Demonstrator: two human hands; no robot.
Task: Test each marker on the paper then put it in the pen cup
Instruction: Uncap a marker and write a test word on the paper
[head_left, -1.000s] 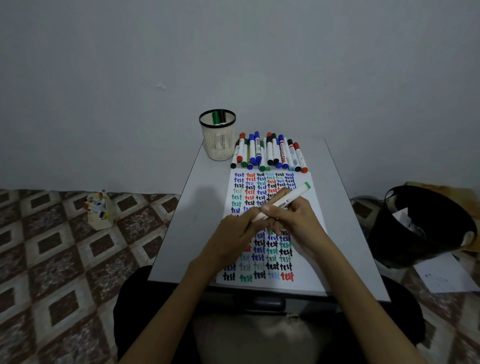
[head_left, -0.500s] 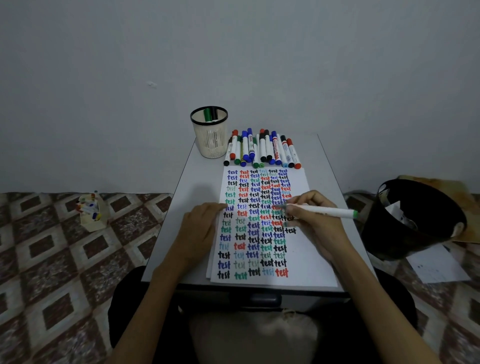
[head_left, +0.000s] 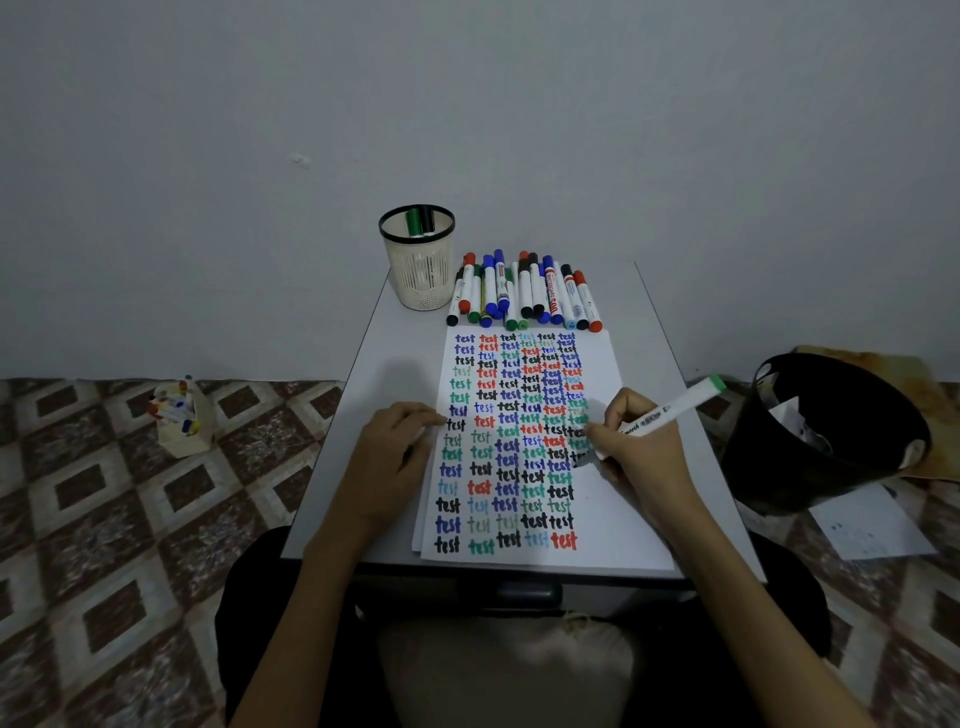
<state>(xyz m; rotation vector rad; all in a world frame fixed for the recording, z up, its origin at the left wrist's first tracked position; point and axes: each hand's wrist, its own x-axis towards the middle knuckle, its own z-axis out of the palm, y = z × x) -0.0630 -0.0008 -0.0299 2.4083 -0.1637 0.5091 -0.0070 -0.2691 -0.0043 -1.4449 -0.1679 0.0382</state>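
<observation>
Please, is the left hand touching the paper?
Touching. The head view shows the left hand lying with its fingers on the left edge of the paper, with no gap visible.

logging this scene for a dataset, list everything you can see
table: one, grey, centre
pen cup: one, cream with black rim, table's far left
markers in cup: two, green and black
loose markers: pile, mixed caps, right of cup
paper: white, covered in coloured "test" words, mid-table
bin: one, black, floor right
box of markers: one, pale, floor left
loose sheet: one, white, by bin
left hand: rests at paper's left edge
right hand: holds green-ended white marker, tip on paper
</observation>
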